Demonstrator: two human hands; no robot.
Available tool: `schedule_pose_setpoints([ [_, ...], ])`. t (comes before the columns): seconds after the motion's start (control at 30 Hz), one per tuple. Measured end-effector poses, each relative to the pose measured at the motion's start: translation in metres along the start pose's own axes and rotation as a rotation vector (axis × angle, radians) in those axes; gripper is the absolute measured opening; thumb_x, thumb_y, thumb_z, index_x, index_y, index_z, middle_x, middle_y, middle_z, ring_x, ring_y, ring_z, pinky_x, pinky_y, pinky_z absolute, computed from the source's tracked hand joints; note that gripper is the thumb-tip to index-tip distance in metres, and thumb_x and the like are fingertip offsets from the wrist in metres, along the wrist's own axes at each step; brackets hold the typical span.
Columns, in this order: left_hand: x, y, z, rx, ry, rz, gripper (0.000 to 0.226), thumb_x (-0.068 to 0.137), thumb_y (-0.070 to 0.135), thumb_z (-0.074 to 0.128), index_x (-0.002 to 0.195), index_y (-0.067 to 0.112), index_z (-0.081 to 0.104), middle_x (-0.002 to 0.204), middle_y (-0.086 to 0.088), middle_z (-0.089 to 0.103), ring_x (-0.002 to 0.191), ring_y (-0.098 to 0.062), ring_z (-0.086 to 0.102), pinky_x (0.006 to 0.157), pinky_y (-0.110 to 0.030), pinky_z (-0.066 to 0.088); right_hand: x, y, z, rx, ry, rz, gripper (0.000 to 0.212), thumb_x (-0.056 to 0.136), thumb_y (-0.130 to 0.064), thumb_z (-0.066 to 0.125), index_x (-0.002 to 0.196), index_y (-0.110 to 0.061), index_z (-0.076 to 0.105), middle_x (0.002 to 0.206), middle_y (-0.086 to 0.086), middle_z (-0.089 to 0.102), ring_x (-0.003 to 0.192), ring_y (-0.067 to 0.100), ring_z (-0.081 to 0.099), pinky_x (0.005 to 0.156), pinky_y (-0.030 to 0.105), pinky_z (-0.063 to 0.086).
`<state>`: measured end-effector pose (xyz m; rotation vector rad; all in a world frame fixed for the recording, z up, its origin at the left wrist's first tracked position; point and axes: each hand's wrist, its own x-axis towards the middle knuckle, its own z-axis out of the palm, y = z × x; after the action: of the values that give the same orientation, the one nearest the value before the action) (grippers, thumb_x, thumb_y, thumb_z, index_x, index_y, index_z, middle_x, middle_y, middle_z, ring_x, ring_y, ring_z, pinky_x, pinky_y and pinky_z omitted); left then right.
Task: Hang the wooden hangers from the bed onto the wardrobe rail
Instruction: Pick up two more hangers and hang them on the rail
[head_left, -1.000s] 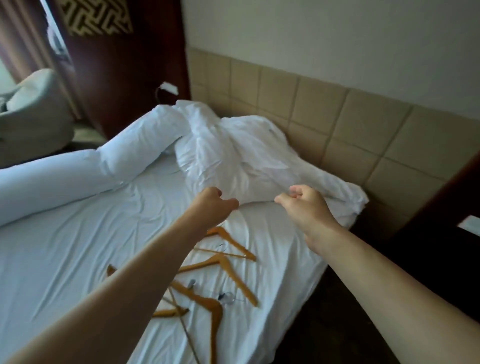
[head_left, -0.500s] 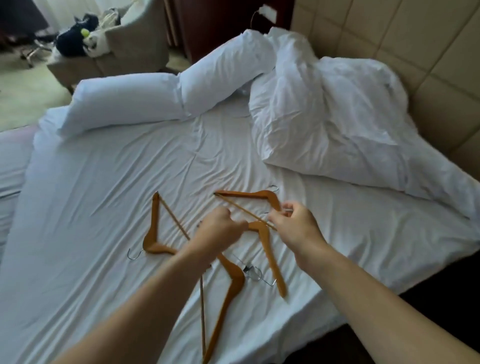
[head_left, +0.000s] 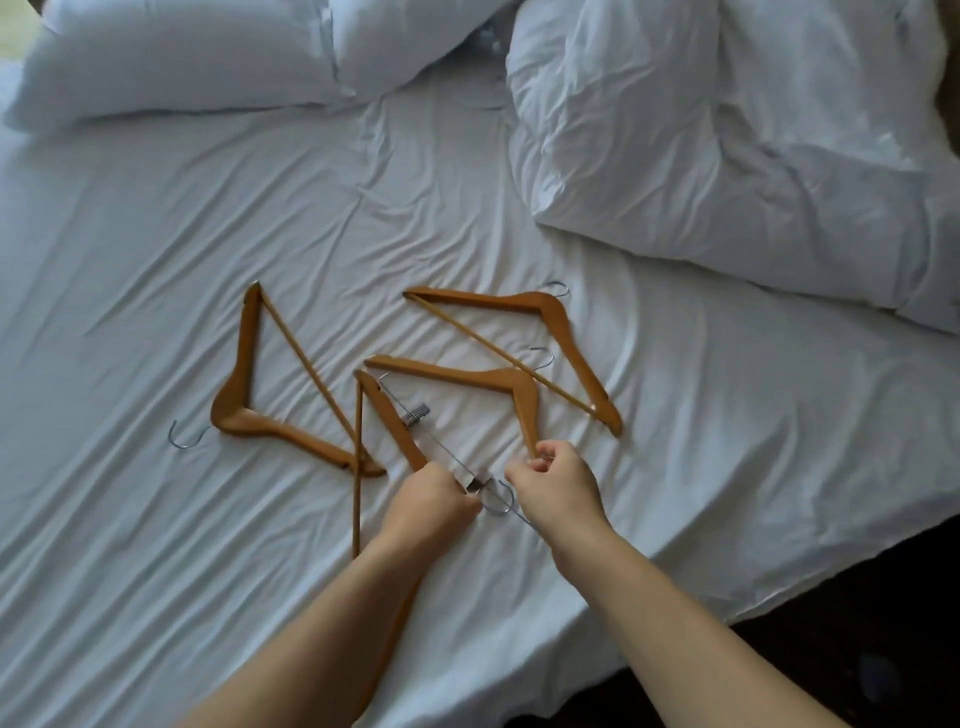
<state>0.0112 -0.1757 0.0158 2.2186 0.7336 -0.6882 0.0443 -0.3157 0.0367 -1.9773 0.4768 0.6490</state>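
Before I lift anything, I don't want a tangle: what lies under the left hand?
The left hand covers the neck of a wooden hanger whose arm and bar run out from under it. A metal clip bar passes beside it. The grip itself is hidden.

Both forearms bare, no sleeves; left hand, right hand ungloved.

bed with hangers, pillows, duvet
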Motion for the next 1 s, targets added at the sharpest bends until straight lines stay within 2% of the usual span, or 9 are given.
schedule_pose_setpoints([
  [0.13,0.03,-0.029,0.025,0.052,-0.074,0.026,0.023,0.078,0.025,0.062,0.09,0.012,0.075,0.096,-0.006,0.079,0.091,-0.028,0.07,0.074,-0.033,0.055,0.026,0.029,0.028,-0.053,-0.029,0.034,0.069,0.081,-0.038,0.068,0.145,-0.015,0.053,0.12,0.001,0.067,0.113,0.024,0.066,0.103,0.045,0.053],
  [0.23,0.048,-0.047,0.032,0.072,-0.048,-0.003,0.02,0.076,0.025,0.064,0.091,0.017,0.075,0.103,-0.008,0.079,0.1,-0.031,0.073,0.08,-0.035,0.059,0.05,0.042,0.037,-0.083,-0.013,0.03,0.069,0.082,-0.034,0.069,0.146,-0.013,0.053,0.122,0.004,0.068,0.113,0.025,0.066,0.103,0.044,0.053],
  [0.4,0.065,-0.077,0.058,0.317,-0.016,-0.147,0.068,0.085,0.044,0.08,0.137,0.007,0.058,0.139,-0.015,0.06,0.136,-0.034,0.057,0.1,-0.043,0.053,0.092,0.064,0.037,-0.301,0.089,-0.022,0.056,0.084,-0.027,0.066,0.135,-0.006,0.058,0.132,0.016,0.058,0.116,0.037,0.061,0.102,0.044,0.052],
  [0.53,0.06,-0.081,0.081,0.444,0.108,-0.096,0.063,0.088,0.043,0.079,0.135,0.012,0.051,0.138,-0.009,0.058,0.133,-0.031,0.058,0.097,-0.046,0.055,0.11,0.084,0.032,-0.529,0.191,-0.001,0.049,0.087,-0.02,0.064,0.133,-0.003,0.058,0.136,0.023,0.054,0.124,0.042,0.055,0.102,0.042,0.047],
  [0.67,0.054,-0.073,0.08,0.336,0.13,0.001,0.037,0.096,0.029,0.067,0.126,0.012,0.051,0.134,-0.01,0.064,0.128,-0.035,0.062,0.093,-0.042,0.05,0.113,0.087,0.026,-0.587,0.06,-0.055,0.042,0.089,-0.016,0.064,0.13,-0.009,0.057,0.127,0.014,0.064,0.116,0.035,0.062,0.094,0.042,0.053],
  [0.77,0.048,-0.072,0.061,0.14,0.167,0.026,0.036,0.097,0.031,0.067,0.12,0.014,0.045,0.129,-0.011,0.063,0.123,-0.039,0.063,0.083,-0.041,0.043,0.104,0.07,0.019,-0.385,-0.08,-0.064,0.008,0.088,-0.02,0.059,0.091,-0.012,0.059,0.086,0.006,0.065,0.074,0.025,0.061,0.067,0.039,0.055],
  [0.8,0.043,-0.073,0.051,0.082,0.199,0.048,0.035,0.096,0.032,0.066,0.117,0.015,0.044,0.125,-0.01,0.064,0.119,-0.041,0.064,0.081,-0.042,0.044,0.098,0.062,0.016,-0.265,-0.094,-0.05,0.009,0.088,-0.018,0.058,0.084,-0.011,0.057,0.078,0.007,0.061,0.065,0.022,0.057,0.062,0.038,0.057],
  [0.9,0.027,-0.073,0.022,-0.001,0.309,0.157,0.034,0.097,0.042,0.067,0.115,0.02,0.049,0.115,-0.007,0.067,0.106,-0.042,0.068,0.081,-0.049,0.052,0.08,0.033,0.009,0.09,-0.15,0.028,0.012,0.093,-0.007,0.053,0.083,-0.001,0.059,0.072,0.015,0.06,0.054,0.02,0.06,0.063,0.043,0.066],
  [1.0,0.013,-0.066,-0.014,0.032,0.35,0.207,0.039,0.098,0.059,0.06,0.12,0.028,0.052,0.109,-0.007,0.075,0.099,-0.04,0.072,0.074,-0.046,0.054,0.064,0.002,-0.002,0.351,-0.292,0.175,0.011,0.099,-0.002,0.051,0.089,-0.002,0.057,0.063,0.01,0.053,0.04,0.013,0.048,0.042,0.03,0.054],
])
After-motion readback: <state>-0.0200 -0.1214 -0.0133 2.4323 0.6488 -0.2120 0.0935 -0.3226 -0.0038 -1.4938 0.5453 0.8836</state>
